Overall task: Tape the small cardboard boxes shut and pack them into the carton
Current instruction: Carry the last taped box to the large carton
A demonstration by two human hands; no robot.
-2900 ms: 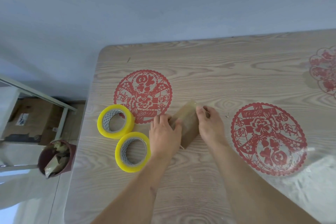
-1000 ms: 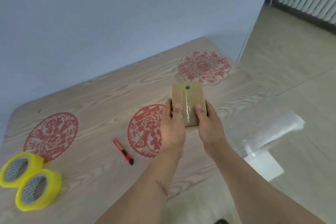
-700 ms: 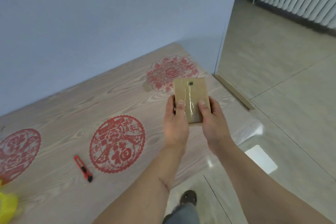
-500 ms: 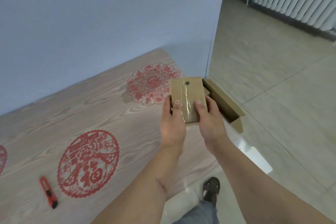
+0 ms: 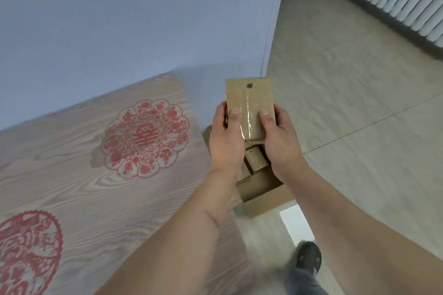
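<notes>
Head view: the box [image 5: 249,105], a flat brown cardboard pack with a strip of clear tape running down the middle of its top face, is held in the air over the carton [image 5: 257,182], beyond the right end of the table [image 5: 119,187]. Its long axis runs away from the person, the far end with a small dark hole pointing toward the wall [image 5: 143,19], the near end toward the wrists, and its broad taped face looks up. The left hand [image 5: 226,139] and right hand [image 5: 279,136] clamp it from both sides, thumbs pressed on the top face on either side of the tape and the other fingers curled under, where they are hidden. The carton stands on the floor [image 5: 359,103] just beside the table, open, with at least two small boxes already lying in it. The step in hand looks like packing this box. To do it well, I would keep the two-sided hold level while lowering, turn the long axis to match the boxes already inside, and choose the free space by eye before the hands block the view. Set it flat, taped face up, so that the tape is not scraped by a carton wall, and let go only once it rests. A shoe [image 5: 309,258] shows on the floor near the carton.
</notes>
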